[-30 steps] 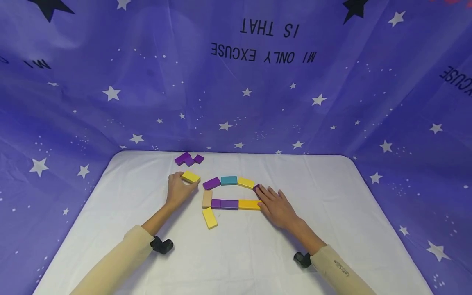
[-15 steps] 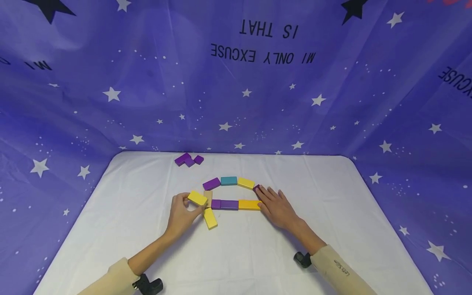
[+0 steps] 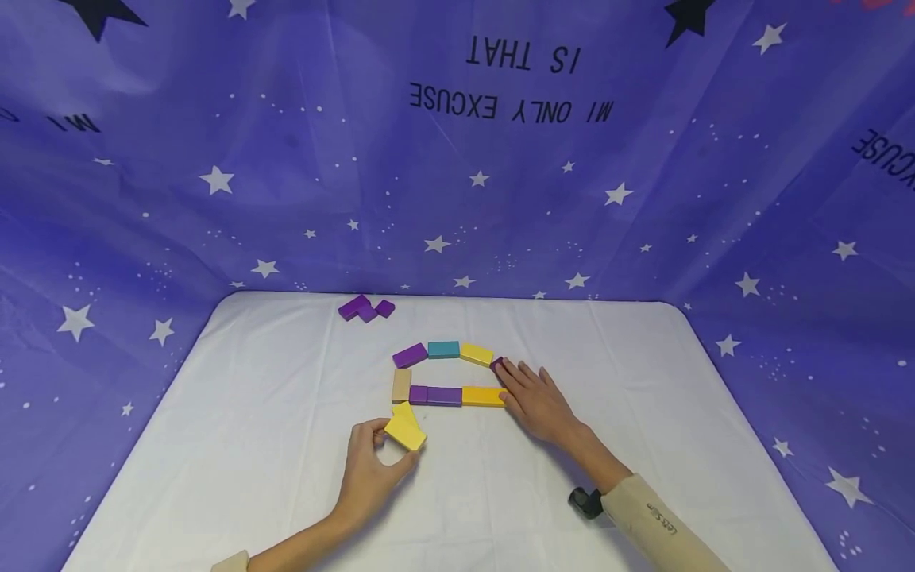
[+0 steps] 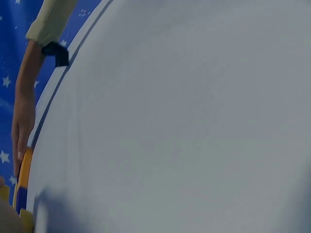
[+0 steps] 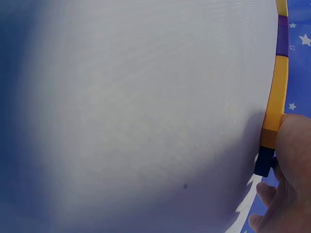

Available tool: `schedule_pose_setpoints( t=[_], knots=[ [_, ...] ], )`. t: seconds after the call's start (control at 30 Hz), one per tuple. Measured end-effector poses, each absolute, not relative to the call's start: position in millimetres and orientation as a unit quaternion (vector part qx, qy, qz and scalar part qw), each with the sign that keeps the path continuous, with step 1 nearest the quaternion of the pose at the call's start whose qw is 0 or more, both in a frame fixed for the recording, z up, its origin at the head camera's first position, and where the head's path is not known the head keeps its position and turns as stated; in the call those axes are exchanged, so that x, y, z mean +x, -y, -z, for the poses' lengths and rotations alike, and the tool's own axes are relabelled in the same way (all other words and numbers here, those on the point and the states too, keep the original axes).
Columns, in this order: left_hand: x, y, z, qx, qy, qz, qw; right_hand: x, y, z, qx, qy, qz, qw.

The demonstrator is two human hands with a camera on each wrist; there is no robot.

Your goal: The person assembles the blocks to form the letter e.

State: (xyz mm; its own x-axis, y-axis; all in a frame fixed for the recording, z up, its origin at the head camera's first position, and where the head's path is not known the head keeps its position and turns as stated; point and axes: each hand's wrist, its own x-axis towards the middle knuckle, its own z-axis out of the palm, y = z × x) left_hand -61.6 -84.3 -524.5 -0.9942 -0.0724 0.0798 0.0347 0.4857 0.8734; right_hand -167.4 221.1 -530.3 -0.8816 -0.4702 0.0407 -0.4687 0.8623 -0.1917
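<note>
In the head view my left hand [image 3: 372, 477] pinches a yellow block [image 3: 406, 434] between thumb and fingers. The held block overlaps another yellow block [image 3: 403, 411], which lies slanted below the upright tan block [image 3: 402, 385]. My right hand [image 3: 539, 405] lies with extended fingers over the right end of the block outline, its thumb at the orange-yellow block [image 3: 482, 396]. A purple block [image 3: 496, 363] shows partly under its fingertips. In the right wrist view a dark block [image 5: 264, 161] sits beyond the orange-yellow block's end, close to the fingers.
A purple block [image 3: 411, 356], a teal block [image 3: 444, 349] and a yellow block [image 3: 476, 355] form the curved top. Two purple blocks [image 3: 445, 396] continue the lower row. Several loose purple blocks [image 3: 353, 307] lie at the back left of the white table [image 3: 608, 342], below a starry blue cloth [image 3: 400, 199].
My left hand has carried the yellow block from the back left, past the tan block, toward the front and over the slanted yellow block. The right hand has stayed in place.
</note>
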Motion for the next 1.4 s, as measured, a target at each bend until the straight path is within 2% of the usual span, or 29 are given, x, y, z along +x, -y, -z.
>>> schedule_pose_setpoints(
  t=[0.47,0.87,1.2,1.4],
  knots=[
    [-42.6,61.2,546.2,-0.043,0.895,0.433,0.103,-166.9,-220.3,528.9,-0.236,-0.967,0.096,0.01],
    [-42.4,59.3,547.6,-0.049,0.909,0.404,0.085,-165.9,-219.5,525.3,-0.237,-0.967,0.098,0.011],
    [-43.9,57.6,550.3,-0.055,0.913,0.389,0.111,-166.4,-219.0,526.2,-0.235,-0.967,0.093,0.013],
    [-45.9,56.2,548.9,-0.048,0.914,0.391,0.099,-165.6,-218.7,524.8,-0.237,-0.967,0.097,0.01]
  ],
)
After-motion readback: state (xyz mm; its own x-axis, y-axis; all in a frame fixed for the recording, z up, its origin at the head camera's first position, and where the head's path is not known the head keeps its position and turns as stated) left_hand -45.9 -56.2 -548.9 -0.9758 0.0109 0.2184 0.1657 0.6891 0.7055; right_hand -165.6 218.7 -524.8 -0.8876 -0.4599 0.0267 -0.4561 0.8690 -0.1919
